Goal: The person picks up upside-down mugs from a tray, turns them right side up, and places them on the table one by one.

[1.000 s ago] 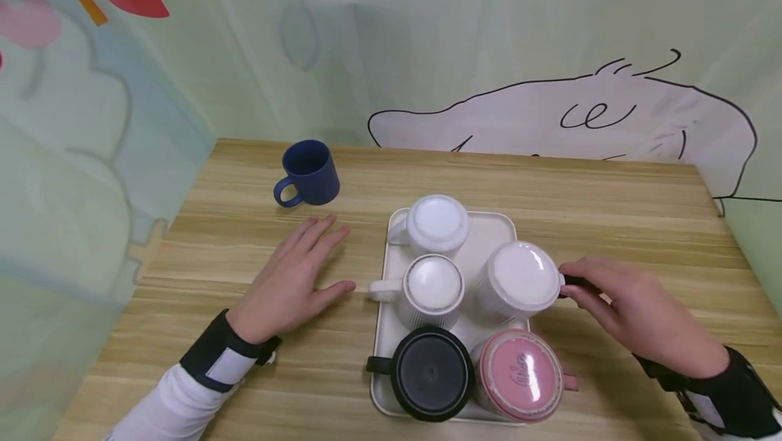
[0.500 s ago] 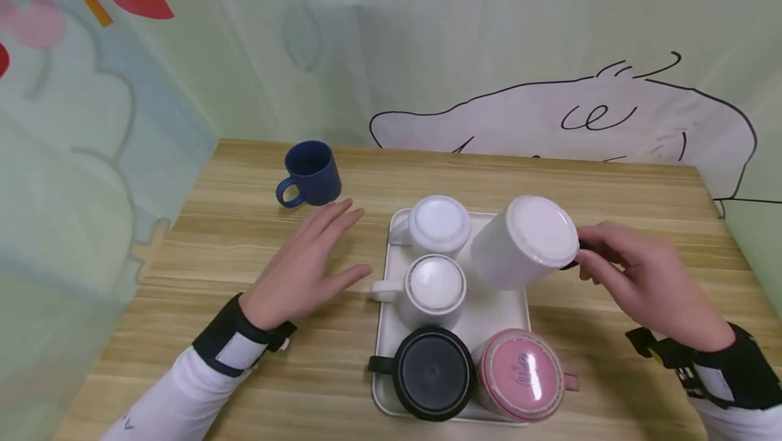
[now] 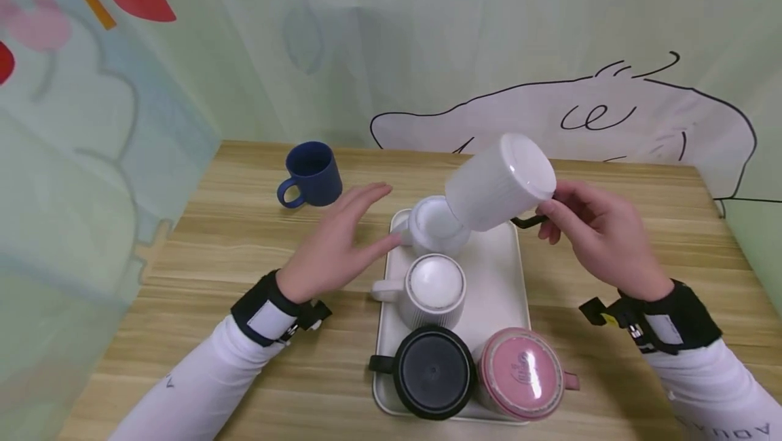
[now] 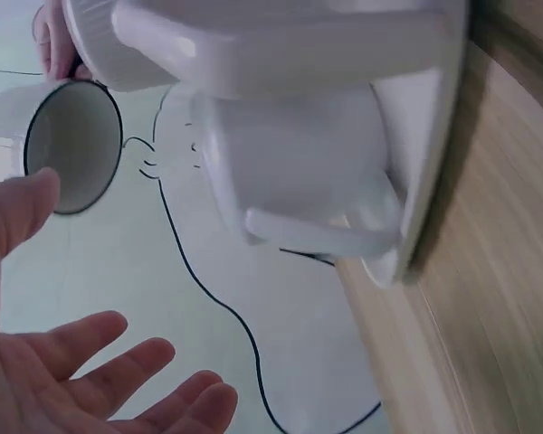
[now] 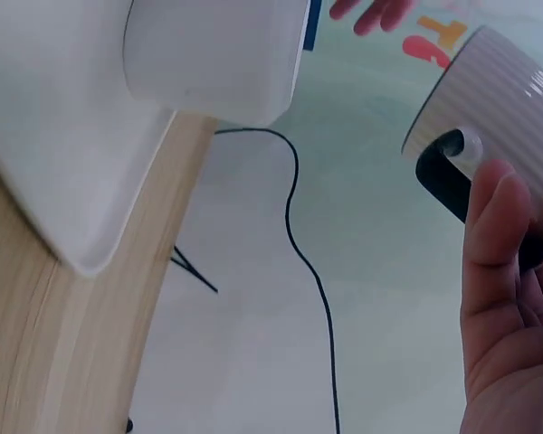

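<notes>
My right hand (image 3: 599, 231) pinches the black handle (image 5: 445, 181) of a white ribbed mug (image 3: 495, 183). The mug is raised above the tray's far end and tilted, its base up to the right and its dark-rimmed mouth (image 4: 77, 149) facing lower left. My left hand (image 3: 339, 244) has its fingers spread, thumb beside an upturned white mug (image 3: 436, 227) at the tray's far left; it holds nothing. On the white tray (image 3: 497, 271) more mugs stand upside down: another white mug (image 3: 435, 285), a black mug (image 3: 432, 373) and a pink mug (image 3: 522, 373).
A dark blue mug (image 3: 314, 176) stands upright at the table's far left, beyond my left hand. The wooden table (image 3: 647, 210) ends at a printed cloth backdrop (image 3: 275, 74) along the back and left.
My right hand has lifted the white ribbed mug off the tray, moving it away from me and leftward while tipping it. My left hand has moved right, toward the tray's far-left mug.
</notes>
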The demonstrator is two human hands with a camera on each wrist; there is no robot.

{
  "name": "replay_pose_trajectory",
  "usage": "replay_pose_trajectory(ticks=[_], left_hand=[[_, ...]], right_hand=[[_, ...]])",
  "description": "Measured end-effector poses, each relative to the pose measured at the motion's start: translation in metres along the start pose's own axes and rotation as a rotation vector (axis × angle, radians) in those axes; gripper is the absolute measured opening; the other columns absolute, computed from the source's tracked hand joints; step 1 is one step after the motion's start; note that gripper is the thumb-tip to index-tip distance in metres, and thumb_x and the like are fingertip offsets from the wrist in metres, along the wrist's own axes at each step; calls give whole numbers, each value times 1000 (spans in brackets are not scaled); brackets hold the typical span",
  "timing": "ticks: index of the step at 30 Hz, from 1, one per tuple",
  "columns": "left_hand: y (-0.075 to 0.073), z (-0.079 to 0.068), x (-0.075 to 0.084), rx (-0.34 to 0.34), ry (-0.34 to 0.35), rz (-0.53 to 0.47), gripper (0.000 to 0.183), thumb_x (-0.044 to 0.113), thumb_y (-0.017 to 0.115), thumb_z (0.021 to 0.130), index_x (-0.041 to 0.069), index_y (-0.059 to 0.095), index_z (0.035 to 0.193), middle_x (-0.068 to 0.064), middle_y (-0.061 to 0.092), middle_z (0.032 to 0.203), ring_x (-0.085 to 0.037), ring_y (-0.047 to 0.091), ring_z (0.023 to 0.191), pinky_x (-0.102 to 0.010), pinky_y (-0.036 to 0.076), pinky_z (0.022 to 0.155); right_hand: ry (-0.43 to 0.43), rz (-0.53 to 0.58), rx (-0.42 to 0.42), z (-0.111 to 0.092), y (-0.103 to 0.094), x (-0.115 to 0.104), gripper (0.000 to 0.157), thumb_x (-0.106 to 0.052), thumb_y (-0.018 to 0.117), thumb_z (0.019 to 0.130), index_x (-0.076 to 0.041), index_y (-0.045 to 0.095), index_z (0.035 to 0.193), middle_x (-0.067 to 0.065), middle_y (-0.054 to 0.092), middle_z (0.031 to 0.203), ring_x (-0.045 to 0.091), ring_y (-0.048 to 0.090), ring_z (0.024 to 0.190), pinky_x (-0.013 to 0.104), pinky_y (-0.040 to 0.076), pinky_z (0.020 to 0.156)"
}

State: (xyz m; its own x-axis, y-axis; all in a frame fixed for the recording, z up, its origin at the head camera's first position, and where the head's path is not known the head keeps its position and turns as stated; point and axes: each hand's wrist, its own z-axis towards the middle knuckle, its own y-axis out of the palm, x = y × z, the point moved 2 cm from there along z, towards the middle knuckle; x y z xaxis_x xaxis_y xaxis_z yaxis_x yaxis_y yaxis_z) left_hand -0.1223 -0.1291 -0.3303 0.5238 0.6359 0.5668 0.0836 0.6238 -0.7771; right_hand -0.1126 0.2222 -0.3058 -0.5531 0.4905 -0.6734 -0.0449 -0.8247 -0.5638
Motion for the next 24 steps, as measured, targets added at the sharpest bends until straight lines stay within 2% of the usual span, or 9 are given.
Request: replay_pose_trajectory(ticks=[3, 7, 14, 20, 24], left_hand=[[4, 10, 3, 18, 7, -88, 70, 51, 62, 95, 9, 46, 148, -4, 45, 149, -19, 41, 136, -37, 40, 105], [10, 23, 8, 44, 11, -242, 63, 42, 65, 95, 7, 50, 145, -5, 51, 143, -20, 51, 125, -31, 47, 97], [24, 42, 21, 9, -39, -520, 54, 30, 67, 96, 5, 52, 141, -6, 56, 135, -19, 58, 116, -27, 50, 92], [31, 56, 31, -10, -39, -620, 46, 25, 67, 97, 4, 56, 137, -4, 61, 125, -14, 61, 109, -28, 52, 89], [34, 62, 35, -24, -40, -661, 41, 23, 66, 97, 4, 59, 132, -5, 63, 120, -18, 65, 98, -31, 53, 85]], right_hand=[[13, 68, 14, 8, 7, 1, 25, 1, 64, 94, -4, 67, 118, 2, 68, 90, 13, 63, 65, 23, 53, 56], [18, 195, 31, 17, 15, 2, 20, 4, 60, 95, 2, 66, 115, 12, 67, 91, 17, 63, 66, 25, 55, 58], [70, 400, 39, 29, 27, -2, 15, -1, 57, 99, 6, 62, 111, 21, 61, 92, 24, 64, 68, 27, 56, 61], [93, 573, 39, 38, 36, -7, 17, -4, 55, 101, 10, 57, 109, 24, 56, 93, 28, 63, 71, 30, 57, 66], [107, 639, 21, 41, 43, -9, 20, -5, 55, 101, 13, 54, 110, 23, 56, 94, 27, 63, 73, 31, 58, 68]])
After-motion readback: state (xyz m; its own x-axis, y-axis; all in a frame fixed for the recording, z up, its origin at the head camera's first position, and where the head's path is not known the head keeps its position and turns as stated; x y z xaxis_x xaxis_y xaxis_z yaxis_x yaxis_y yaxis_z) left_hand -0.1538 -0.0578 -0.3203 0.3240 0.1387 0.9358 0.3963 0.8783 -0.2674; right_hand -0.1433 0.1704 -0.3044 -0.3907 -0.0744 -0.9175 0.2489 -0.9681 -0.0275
